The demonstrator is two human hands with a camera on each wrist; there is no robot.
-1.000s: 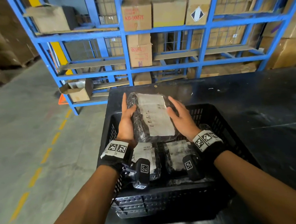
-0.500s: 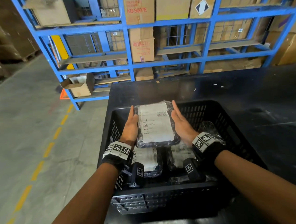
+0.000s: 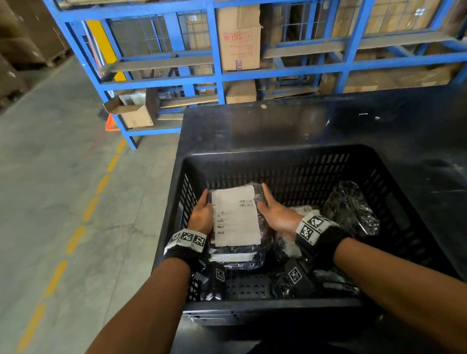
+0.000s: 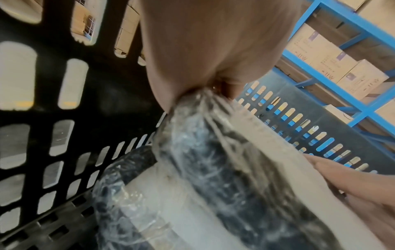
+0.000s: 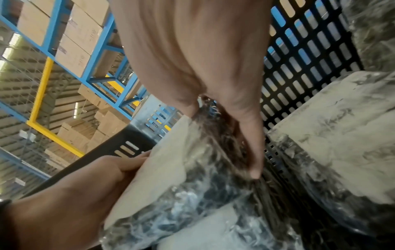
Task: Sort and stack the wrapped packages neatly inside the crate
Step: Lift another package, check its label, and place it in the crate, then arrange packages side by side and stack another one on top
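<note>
A black film-wrapped package with a white label lies flat between my hands inside the black slotted crate. My left hand grips its left edge and my right hand grips its right edge. The left wrist view shows my left hand pinching the package just above a second labelled package. In the right wrist view my right hand clamps the package between thumb and fingers.
The crate holds more wrapped packages: one leans against the right wall, one lies right of the held one. The crate stands on a black table. Blue racking with cardboard boxes stands behind, and concrete floor lies to the left.
Both hands have lowered the labelled package from above the crate's far rim down into the crate's left side, over another package.
</note>
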